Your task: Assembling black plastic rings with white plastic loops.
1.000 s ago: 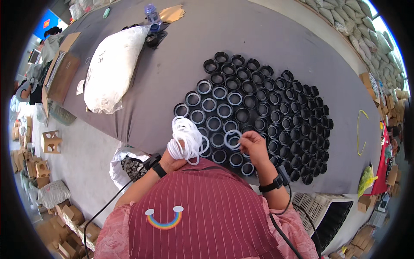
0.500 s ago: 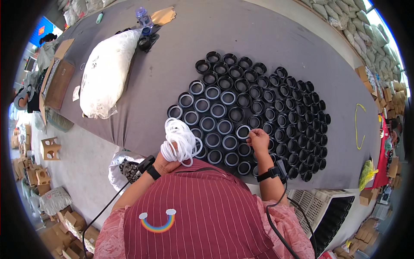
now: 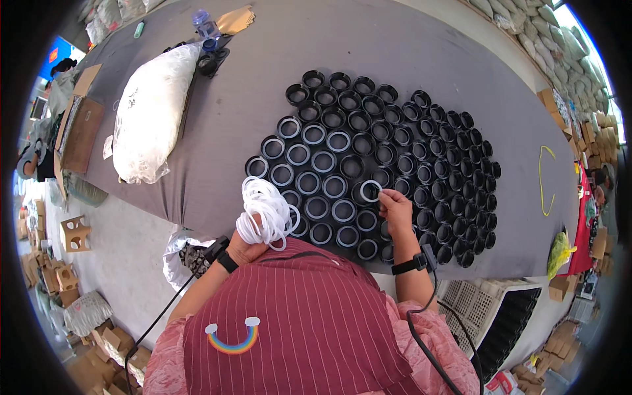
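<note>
My left hand is closed around a loose bundle of white rings, held low over the near left edge of the black rings. Between thumb and fingers of my right hand is pinched a single white ring. It hovers on or just over one of the black rings; whether it touches I cannot tell. Many black rings stand close together on the table. Those on the left side, such as one black ring with a pale ring in its top, carry a light rim; those farther right look all black.
A stuffed white plastic sack lies on the grey-covered table at left, near an open carton. A bottle stands at the back. Yellow cord lies at right. Below the edge stands a pale crate. Cables trail from both wrists.
The whole view has shifted a little, so the table things sit farther left and higher. Relative to the black rings, my right hand and its white ring have moved slightly right.
</note>
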Demonstrator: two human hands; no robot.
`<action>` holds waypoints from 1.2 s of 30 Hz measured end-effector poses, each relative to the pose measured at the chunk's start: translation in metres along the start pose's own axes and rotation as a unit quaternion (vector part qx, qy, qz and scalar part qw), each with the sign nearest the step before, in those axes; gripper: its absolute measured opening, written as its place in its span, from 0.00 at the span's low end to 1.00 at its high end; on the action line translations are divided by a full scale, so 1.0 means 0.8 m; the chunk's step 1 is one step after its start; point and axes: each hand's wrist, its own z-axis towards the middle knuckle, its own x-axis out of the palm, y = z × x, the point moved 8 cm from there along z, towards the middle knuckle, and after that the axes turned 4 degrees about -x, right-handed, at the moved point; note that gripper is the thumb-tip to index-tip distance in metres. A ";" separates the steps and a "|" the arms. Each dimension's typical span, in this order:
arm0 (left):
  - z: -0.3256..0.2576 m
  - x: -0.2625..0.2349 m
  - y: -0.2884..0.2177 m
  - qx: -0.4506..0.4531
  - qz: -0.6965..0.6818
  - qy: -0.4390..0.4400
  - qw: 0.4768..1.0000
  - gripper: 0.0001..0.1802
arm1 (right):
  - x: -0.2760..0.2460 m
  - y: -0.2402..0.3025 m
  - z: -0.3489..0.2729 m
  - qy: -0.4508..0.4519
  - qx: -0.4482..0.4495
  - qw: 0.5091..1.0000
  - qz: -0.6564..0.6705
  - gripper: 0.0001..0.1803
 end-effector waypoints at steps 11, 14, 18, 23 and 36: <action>-0.004 0.034 -0.012 -0.037 -0.268 0.024 0.963 0.19 | 0.011 -0.007 -0.003 0.031 -0.068 0.996 0.044 0.06; -0.005 0.023 -0.007 -0.046 -0.274 -0.022 0.960 0.20 | 0.014 -0.011 0.000 0.030 -0.080 0.996 0.009 0.06; -0.006 0.026 -0.008 -0.025 -0.294 0.073 0.953 0.18 | 0.018 -0.011 0.004 0.024 -0.107 0.993 -0.031 0.06; -0.006 0.025 -0.009 -0.022 -0.261 0.014 0.965 0.20 | 0.024 -0.005 0.004 0.018 -0.133 0.987 -0.091 0.06; -0.010 0.038 -0.013 -0.059 -0.289 -0.012 0.956 0.21 | 0.035 0.017 0.002 0.015 -0.206 0.956 -0.207 0.07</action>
